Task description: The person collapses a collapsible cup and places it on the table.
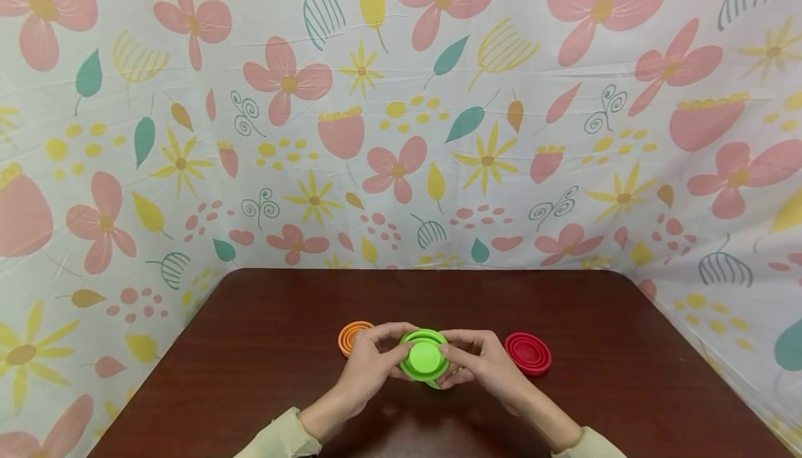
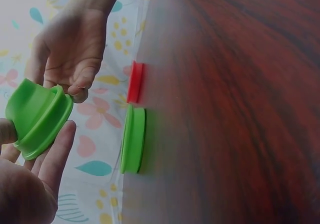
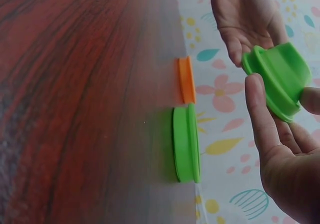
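Note:
Both hands hold a green collapsible cup point(image 1: 425, 356) above the table, its round base turned up toward the head camera. My left hand point(image 1: 370, 360) grips its left side, thumb on the raised middle and fingers at the rim. On the opposite side my right hand point(image 1: 485, 360) pinches it the same way. From the side, the cup point(image 2: 37, 116) looks partly extended and tilted. A second green ringed piece point(image 3: 186, 144) sits on the table in the wrist views; in the head view the hands and cup mostly hide it.
Left of the hands lies a flattened orange collapsible cup point(image 1: 352, 336), partly behind the left hand. To the right lies a flattened red one point(image 1: 528, 353). The dark brown table point(image 1: 301, 298) backs onto a flower-patterned cloth point(image 1: 401, 96).

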The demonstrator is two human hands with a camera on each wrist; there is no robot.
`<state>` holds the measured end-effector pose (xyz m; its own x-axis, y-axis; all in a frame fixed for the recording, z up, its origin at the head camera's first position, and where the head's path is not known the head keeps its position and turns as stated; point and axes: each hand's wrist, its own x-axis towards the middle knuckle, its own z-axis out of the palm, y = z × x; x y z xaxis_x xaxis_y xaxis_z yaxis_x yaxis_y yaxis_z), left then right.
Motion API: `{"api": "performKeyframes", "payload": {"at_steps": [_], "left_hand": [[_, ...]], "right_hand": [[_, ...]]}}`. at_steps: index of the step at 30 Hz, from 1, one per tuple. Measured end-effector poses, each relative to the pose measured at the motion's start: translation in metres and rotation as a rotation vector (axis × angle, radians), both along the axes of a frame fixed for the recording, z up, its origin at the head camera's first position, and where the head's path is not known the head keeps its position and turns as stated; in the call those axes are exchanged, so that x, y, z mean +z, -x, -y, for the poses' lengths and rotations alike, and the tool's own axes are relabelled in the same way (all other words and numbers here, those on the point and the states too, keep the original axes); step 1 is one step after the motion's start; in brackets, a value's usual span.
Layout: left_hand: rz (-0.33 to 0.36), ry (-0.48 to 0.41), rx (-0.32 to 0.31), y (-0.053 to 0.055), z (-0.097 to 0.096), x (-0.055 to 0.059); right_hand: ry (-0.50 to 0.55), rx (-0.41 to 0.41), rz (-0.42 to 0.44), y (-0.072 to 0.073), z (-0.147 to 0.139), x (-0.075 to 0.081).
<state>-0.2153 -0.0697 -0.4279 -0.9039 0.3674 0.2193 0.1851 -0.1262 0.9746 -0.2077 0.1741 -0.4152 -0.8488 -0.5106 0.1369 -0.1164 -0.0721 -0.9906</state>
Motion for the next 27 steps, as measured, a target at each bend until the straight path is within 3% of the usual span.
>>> {"api": "performKeyframes", "payload": {"at_steps": [7,16,27], "left_hand": [[0.002,-0.007,-0.005,0.0002,-0.0001,-0.0009],[0.024,-0.026,-0.064,-0.0013,0.0017,0.0015],[-0.02,0.008,-0.02,-0.0029,-0.0007,0.0022]], "right_hand": [[-0.005,-0.02,0.002,0.0008,0.0018,-0.0026],[0.012,-0.027,-0.015,0.0013,0.0038,-0.0031],[-0.007,-0.029,-0.018,0.0015,0.0039,-0.0039]]}}
